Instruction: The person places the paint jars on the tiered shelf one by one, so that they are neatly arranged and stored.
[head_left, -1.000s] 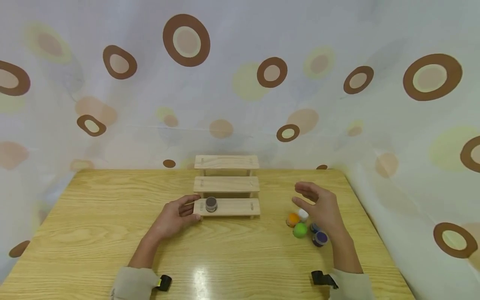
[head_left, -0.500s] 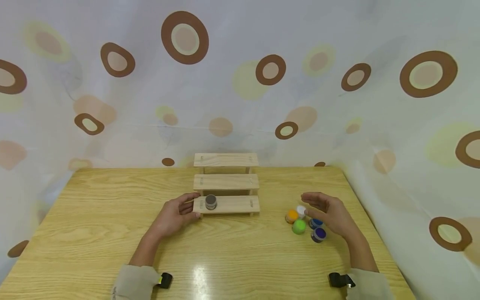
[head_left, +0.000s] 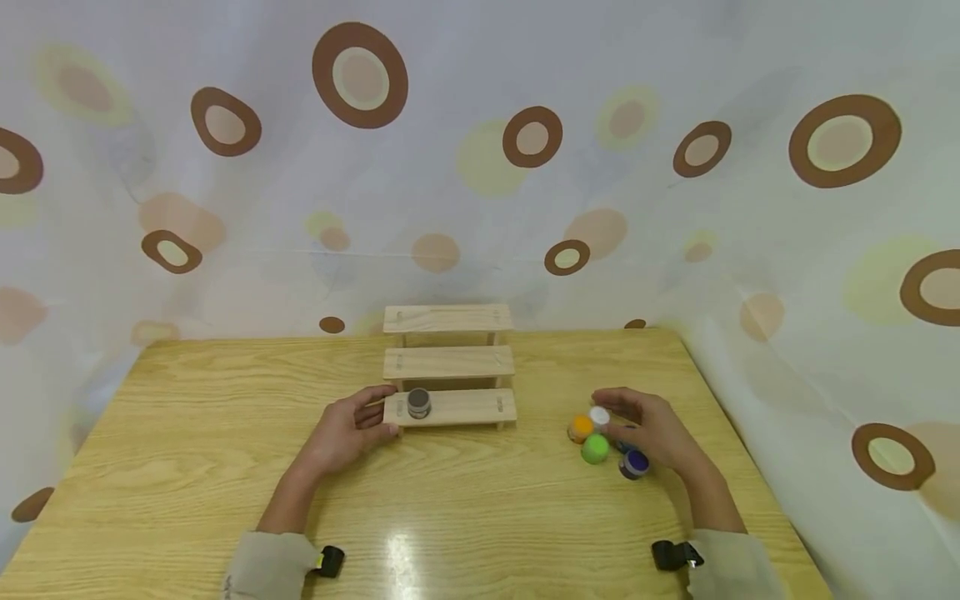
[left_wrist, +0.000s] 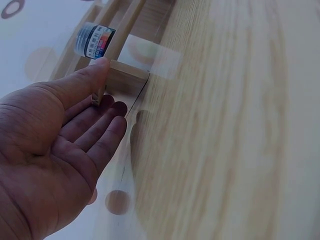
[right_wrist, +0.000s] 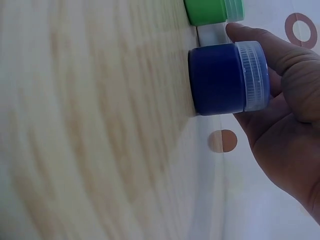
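Fingers (head_left: 621, 395) curve near a clear-lidded navy jar (right_wrist: 220, 79).

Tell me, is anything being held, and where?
The left hand holds the bottom shelf by its left end. I can't tell if the right hand holds anything.

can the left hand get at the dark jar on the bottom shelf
Probably yes: the left hand grips the shelf by the end nearest the dark jar, with nothing seen between; it should probably let go first.

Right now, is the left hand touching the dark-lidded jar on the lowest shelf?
Apart. The head view shows it: bare wood of the lowest shelf lies between the left hand and the dark-lidded jar.
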